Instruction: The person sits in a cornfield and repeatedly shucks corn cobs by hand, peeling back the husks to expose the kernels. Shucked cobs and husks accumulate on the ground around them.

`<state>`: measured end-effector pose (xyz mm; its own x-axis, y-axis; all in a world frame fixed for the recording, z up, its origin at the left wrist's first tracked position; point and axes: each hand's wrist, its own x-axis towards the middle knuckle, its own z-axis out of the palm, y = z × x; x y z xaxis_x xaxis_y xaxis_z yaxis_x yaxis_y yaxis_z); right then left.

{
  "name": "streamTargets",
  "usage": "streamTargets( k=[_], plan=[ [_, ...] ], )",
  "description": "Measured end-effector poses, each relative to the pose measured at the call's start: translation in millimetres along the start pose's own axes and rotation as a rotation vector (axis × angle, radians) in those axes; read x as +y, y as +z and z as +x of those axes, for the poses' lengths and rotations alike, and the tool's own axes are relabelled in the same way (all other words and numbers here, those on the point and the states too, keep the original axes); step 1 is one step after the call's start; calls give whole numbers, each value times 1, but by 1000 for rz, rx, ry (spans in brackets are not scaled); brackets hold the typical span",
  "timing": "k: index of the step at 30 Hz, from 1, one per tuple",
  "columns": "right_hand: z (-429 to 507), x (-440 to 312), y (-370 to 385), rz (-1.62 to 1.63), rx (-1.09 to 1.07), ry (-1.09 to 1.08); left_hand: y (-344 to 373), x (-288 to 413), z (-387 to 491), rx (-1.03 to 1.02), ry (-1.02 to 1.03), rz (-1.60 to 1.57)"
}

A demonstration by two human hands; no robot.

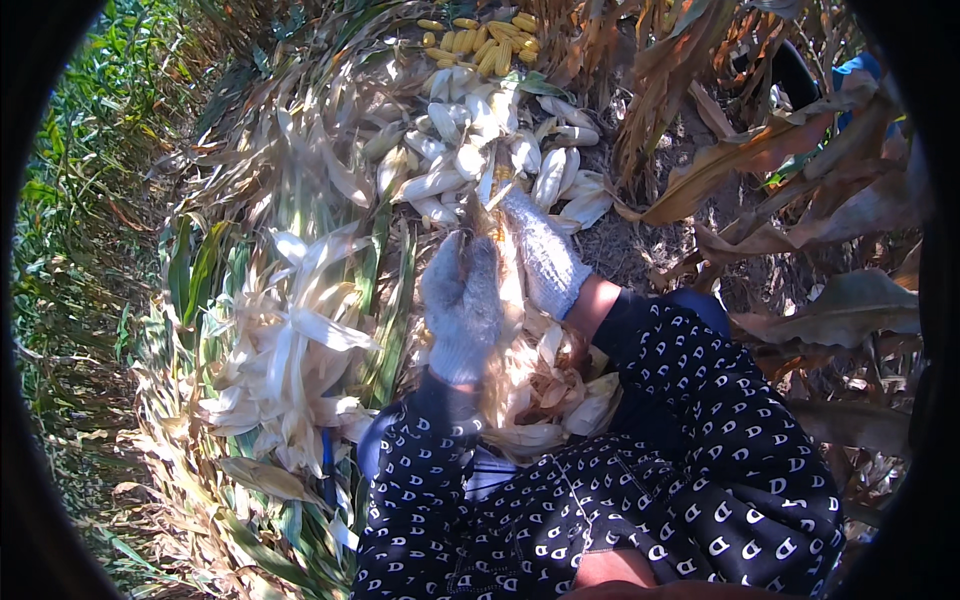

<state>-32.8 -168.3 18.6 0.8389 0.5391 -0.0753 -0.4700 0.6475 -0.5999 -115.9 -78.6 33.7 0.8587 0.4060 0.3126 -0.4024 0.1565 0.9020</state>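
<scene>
Both of my hands wear pale knitted work gloves and meet around a partly husked corn ear (497, 234), whose yellow kernels show between them. My right hand (546, 251) is closed on the ear from the right side. On its left, my left hand (461, 304) grips dry husk leaves (480, 214) at the ear; its fingertips are partly hidden. A strip of pale husk (512, 292) hangs from the ear toward my lap. Just beyond my hands lies a heap of ears still in their white husks (469, 161).
Bare yellow ears (487, 45) are piled at the far end. Stripped husks (300, 337) lie heaped to my left, and more loose husks (547, 375) lie before my lap. A thin blue object (328, 457) pokes out at left. Dry corn leaves (847, 307) crowd the right side.
</scene>
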Motion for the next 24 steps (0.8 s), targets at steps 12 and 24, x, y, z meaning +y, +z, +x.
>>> streamTargets(
  k=[12,24],
  plan=[
    [6,-29,-4,-1071,162,-193,-46,-8,38,142,162,167],
    [9,-13,-6,-1376,-21,-496,-45,-10,29,-256,33,872]
  ],
)
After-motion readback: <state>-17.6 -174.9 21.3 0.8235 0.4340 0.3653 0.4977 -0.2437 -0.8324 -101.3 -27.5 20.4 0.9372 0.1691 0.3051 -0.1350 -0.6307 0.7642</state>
